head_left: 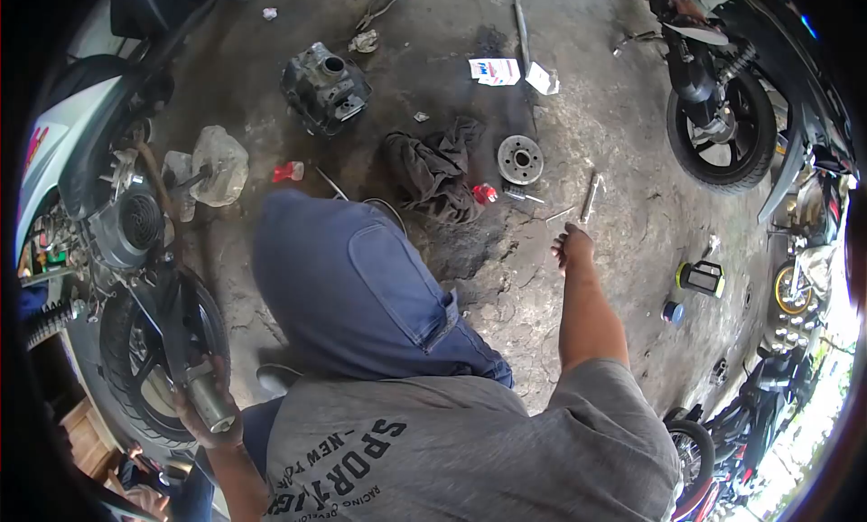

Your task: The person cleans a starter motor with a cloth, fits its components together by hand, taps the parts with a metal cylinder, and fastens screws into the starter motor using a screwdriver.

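At the lower left, my left hand is closed around a grey metal cylinder, close to a scooter's rear wheel. My right hand reaches out low over the floor, its fingers curled together; what they hold, if anything, is too small to make out. Just beyond it lie a thin rod and a metal wrench-like tool. A round metal disc with holes, a red-handled tool and a dark cloth are farther left.
An engine part stands on the concrete floor, near a stone block and a red object. Small boxes lie at the top. A green-black lamp-like item and parked motorbikes are at right.
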`<action>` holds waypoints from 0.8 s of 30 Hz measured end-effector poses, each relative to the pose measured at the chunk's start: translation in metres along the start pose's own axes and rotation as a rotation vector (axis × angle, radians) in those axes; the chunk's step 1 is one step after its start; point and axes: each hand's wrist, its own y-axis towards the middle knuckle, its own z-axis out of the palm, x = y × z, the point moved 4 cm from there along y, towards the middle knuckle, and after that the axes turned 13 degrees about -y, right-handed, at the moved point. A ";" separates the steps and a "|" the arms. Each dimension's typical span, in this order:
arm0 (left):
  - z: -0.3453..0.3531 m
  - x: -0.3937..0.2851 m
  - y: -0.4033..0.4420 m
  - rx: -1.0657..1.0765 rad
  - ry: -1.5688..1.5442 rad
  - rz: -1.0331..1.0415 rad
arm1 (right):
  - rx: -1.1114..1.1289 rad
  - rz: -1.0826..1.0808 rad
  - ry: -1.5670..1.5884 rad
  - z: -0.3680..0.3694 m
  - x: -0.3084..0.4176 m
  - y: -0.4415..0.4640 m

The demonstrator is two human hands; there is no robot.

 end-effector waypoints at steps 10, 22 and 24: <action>0.000 -0.026 -0.017 -0.056 0.258 0.386 | 0.176 -0.724 -0.031 0.067 0.137 -0.066; -0.013 -0.052 -0.004 -0.180 0.423 0.607 | 0.915 -1.823 -1.402 0.309 0.190 -0.443; 0.004 -0.045 -0.002 -0.335 0.715 0.730 | 1.008 -1.936 -1.842 0.371 0.128 -0.462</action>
